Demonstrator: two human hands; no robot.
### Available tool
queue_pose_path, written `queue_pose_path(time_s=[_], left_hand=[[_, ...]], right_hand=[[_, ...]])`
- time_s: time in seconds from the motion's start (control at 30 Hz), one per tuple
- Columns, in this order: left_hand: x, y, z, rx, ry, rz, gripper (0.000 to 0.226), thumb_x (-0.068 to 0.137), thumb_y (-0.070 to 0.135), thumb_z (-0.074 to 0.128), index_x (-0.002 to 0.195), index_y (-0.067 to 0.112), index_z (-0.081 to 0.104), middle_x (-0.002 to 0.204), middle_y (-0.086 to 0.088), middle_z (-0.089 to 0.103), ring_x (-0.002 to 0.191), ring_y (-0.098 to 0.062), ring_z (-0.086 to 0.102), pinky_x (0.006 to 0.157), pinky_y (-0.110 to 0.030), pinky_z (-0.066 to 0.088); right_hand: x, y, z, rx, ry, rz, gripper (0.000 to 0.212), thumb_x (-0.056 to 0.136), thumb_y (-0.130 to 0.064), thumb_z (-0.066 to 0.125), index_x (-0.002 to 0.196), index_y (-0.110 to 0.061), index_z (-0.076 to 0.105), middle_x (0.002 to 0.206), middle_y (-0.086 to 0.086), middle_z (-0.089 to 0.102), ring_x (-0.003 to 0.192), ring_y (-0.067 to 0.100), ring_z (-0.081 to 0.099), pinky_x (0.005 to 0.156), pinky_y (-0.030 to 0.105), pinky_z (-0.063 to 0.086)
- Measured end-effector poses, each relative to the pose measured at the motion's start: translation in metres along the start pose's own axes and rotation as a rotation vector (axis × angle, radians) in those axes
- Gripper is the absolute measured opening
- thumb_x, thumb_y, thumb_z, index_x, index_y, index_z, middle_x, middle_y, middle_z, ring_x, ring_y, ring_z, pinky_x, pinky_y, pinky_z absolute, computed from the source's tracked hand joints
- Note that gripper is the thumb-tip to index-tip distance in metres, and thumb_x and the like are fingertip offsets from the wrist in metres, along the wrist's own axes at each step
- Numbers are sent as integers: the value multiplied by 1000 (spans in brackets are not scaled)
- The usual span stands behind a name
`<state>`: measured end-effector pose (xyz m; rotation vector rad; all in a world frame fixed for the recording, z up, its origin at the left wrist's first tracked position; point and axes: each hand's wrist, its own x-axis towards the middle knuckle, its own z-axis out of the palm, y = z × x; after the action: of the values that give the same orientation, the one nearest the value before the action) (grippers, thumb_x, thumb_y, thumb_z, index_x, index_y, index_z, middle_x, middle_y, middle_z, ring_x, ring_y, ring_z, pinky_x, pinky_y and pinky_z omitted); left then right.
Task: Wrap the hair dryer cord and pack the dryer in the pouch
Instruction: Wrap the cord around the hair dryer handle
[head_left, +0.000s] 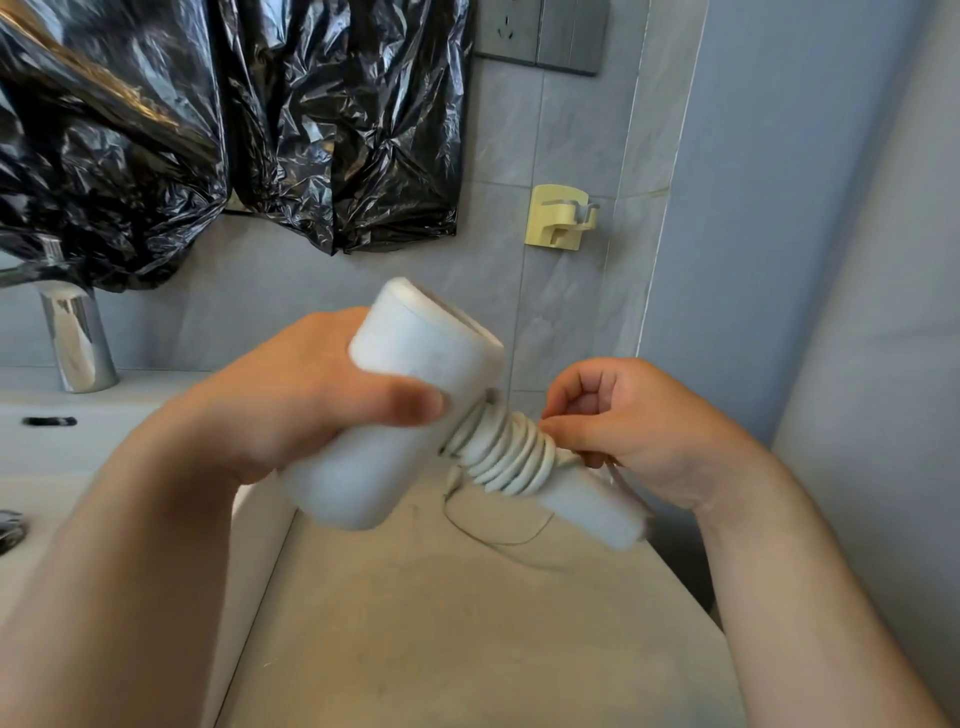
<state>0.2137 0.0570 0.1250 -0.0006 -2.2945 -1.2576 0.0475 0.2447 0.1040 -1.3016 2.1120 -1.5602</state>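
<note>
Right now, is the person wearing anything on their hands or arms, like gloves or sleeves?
No. The left hand and right hand are bare: no gloves, rings, watch or bracelets. Both forearms are bare too, with no sleeves showing as far as the picture reaches. The fingers have short, plain nails.

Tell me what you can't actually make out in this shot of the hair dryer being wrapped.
- Pouch: nowhere in the head view.
- Plug and loose cord end: hidden behind the right hand; only the coils of the cord on the handle show.
- Hair dryer: motion-blurred, so switches and markings are unreadable; the left hand covers part of the barrel.
- Wall behind the black plastic bags: covered.
- Faucet: spout cut off by the left edge.
</note>
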Motion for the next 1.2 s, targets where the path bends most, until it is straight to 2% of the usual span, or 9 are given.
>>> queue_pose_path(time_s=[0.1,0.17,0.4,0.5,0.7,0.87,0.97,1.07,1.2], left_hand=[[4,5,11,234,54,25,64,36,59,72,94,32,67,86,9,74,79,-8,69,71,-35,57],[7,6,16,286,108,48,67,35,61,69,94,31,65,86,9,72,79,-6,68,71,-33,57],[12,3,25,283,357,141,68,37,66,66,96,30,63,89,12,68,87,-12,65,75,-38,54],[16,-4,28,164,440,197,61,43,62,69,96,32,63,86,15,67,81,1,63,67,-24,50],[21,-9,39,15,611,211,61,47,59,71,98,27,66,86,15,68,75,4,61,65,-20,49],[22,-12,47,-122,640,214,51,48,55,73,90,27,66,76,15,69,68,3,61,59,-20,49],[24,-14,49,-235,638,166,44,47,52,74,83,29,66,74,12,70,69,-8,64,58,-31,54],[25,-18,48,-415,603,91,48,46,47,74,87,22,68,79,-1,70,71,-22,66,58,-40,56],[23,-14,48,-671,368,-20,47,58,39,70,97,13,69,79,-8,71,69,-24,68,58,-39,55]], right_hand=[[5,2,12,-292,151,-17,15,75,-6,72,69,-18,65,68,6,70,58,14,59,59,35,49],[9,2,17,-352,303,-34,10,74,-12,70,71,-20,66,69,1,71,61,16,63,64,38,53],[8,-12,22,-11,555,8,18,83,-3,60,73,-16,65,62,2,64,39,8,60,54,32,57],[7,-16,20,181,607,-27,17,87,-4,61,74,-14,65,59,5,59,41,7,57,49,27,54],[6,-20,28,550,558,-35,14,89,-7,62,77,-13,65,61,3,64,53,10,63,49,24,53],[6,-20,29,895,392,31,14,89,-12,62,75,-13,60,60,-1,62,46,6,55,39,16,42],[8,-17,29,900,306,130,15,85,-26,66,75,-17,59,56,-4,58,42,4,48,35,14,36],[8,-17,27,831,254,149,24,71,-37,71,84,-20,61,66,-1,57,40,3,41,33,14,29],[4,-13,22,869,165,-83,34,66,-30,70,99,-30,62,79,-6,58,44,4,42,36,15,30]])
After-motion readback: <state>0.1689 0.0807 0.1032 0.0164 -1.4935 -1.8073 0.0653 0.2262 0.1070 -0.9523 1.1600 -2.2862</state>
